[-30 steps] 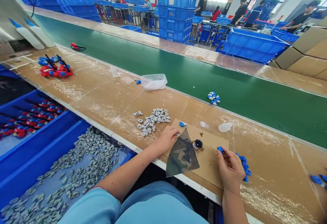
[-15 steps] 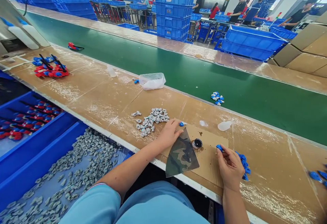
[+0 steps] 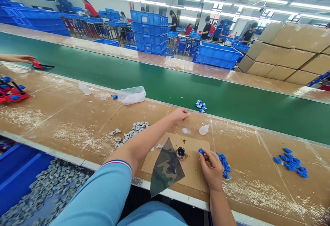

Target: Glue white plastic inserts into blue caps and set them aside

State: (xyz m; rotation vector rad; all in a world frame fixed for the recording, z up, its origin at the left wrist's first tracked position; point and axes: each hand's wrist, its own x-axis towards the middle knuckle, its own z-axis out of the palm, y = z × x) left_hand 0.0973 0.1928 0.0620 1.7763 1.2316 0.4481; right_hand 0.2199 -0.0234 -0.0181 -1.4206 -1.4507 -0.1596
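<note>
My left hand point(image 3: 180, 114) reaches out over the tan bench top point(image 3: 77, 123) near the belt edge, its fingers pinched together with nothing visible in them. My right hand point(image 3: 211, 169) holds a small blue plastic part point(image 3: 201, 151) above a cardboard sheet point(image 3: 192, 150). On that sheet are a small black round jar point(image 3: 180, 152) and a camouflage-patterned sheet point(image 3: 166, 169). Just right of my right hand lies a row of blue parts point(image 3: 223, 164). Small grey parts point(image 3: 131, 133) are scattered left of the cardboard, partly behind my left forearm.
A larger blue-parts pile point(image 3: 290, 162) lies right. A plastic tub point(image 3: 131, 95) stands by the green conveyor belt point(image 3: 232, 95). A co-worker's hand point(image 3: 18, 58) reaches in far left, near red-and-blue assemblies point(image 3: 11, 93). A blue bin point(image 3: 23, 174) of grey parts sits front left.
The view has swung left and upward. My left hand has moved away from the cardboard, out toward the belt. The small blue piece beside the cardboard no longer shows. My right hand stays put.
</note>
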